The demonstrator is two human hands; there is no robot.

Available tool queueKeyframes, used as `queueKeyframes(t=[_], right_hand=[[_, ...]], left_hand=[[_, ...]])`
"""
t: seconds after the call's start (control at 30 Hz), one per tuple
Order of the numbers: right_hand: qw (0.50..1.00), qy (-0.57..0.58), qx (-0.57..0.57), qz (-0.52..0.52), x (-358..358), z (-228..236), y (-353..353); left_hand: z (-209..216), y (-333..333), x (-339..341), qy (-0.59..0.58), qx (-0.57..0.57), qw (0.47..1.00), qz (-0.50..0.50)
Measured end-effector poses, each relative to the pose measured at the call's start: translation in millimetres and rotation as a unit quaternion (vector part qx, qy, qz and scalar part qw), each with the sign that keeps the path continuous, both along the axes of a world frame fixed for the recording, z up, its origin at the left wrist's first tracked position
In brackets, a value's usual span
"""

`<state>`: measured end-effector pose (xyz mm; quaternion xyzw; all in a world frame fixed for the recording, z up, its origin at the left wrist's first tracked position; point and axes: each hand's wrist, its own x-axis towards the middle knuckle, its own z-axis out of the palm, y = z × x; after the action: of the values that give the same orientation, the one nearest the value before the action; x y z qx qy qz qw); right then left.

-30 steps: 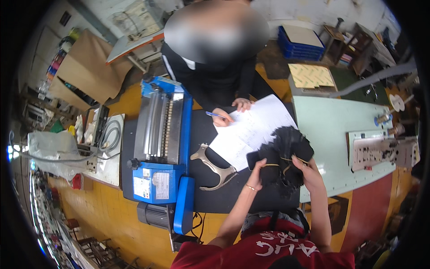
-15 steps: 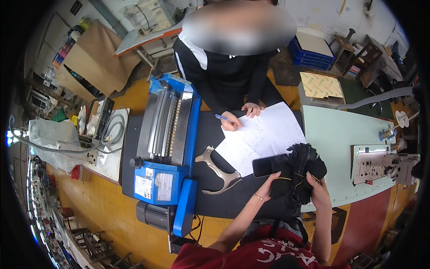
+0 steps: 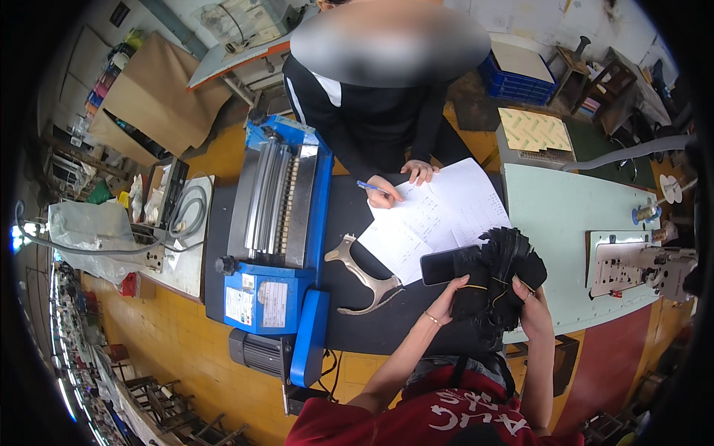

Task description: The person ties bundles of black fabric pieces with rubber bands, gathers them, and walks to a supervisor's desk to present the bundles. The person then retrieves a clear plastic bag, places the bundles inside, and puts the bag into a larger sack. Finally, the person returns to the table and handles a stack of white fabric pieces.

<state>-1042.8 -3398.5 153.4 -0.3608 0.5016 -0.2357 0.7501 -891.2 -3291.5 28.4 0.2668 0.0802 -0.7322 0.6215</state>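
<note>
Left hand (image 3: pixel 448 299) and right hand (image 3: pixel 532 308) pinched black bundles (image 3: pixel 494 276) over the bench's (image 3: pixel 357 333) near right corner, thumbs on top; I could not see the fingers beneath. Banding looked done, neither bundle set down. A phone (image 3: pixel 449 265) showed just beside them. Beyond, a co-worker's hand (image 3: pixel 384 193) held a pen (image 3: pixel 368 186) on part-written papers (image 3: pixel 450 208), writing apparently unfinished.

Two black bundles of thin, soft-looking strips, left bundle (image 3: pixel 468 299) and right bundle (image 3: pixel 526 269), each cinched by a narrow yellowish band. Held up side by side, touching, seen over black table (image 3: pixel 372 332) near its near right corner. Ragged ends fan toward far edge.
</note>
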Motion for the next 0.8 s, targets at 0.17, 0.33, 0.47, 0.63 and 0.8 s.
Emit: queueKeyframes(t=[0.17, 0.33, 0.47, 0.63, 0.8], right_hand=[[1.000, -0.001, 0.002, -0.010, -1.1, 0.3, 1.0], [1.000, 0.000, -0.006, -0.007, -1.6, 0.9, 1.4], [1.000, -0.004, -0.007, -0.005, -2.8, -1.6, 2.6], [0.998, -0.028, 0.001, 0.048, 13.9, -4.1, 6.5], [0.980, -0.059, -0.014, 0.187, 82.1, 32.4, 33.5]], left_hand=[[1.6, -0.1, -0.6, -0.005, 0.001, 1.000, 0.004], [3.0, -0.7, -0.3, -0.010, -0.003, 1.000, 0.003], [7.1, 2.8, 2.3, 0.000, 0.001, 1.000, -0.005], [33.0, 24.8, 9.4, -0.097, 0.016, 0.993, 0.070], [86.5, 91.0, 23.5, -0.260, 0.054, 0.925, 0.273]])
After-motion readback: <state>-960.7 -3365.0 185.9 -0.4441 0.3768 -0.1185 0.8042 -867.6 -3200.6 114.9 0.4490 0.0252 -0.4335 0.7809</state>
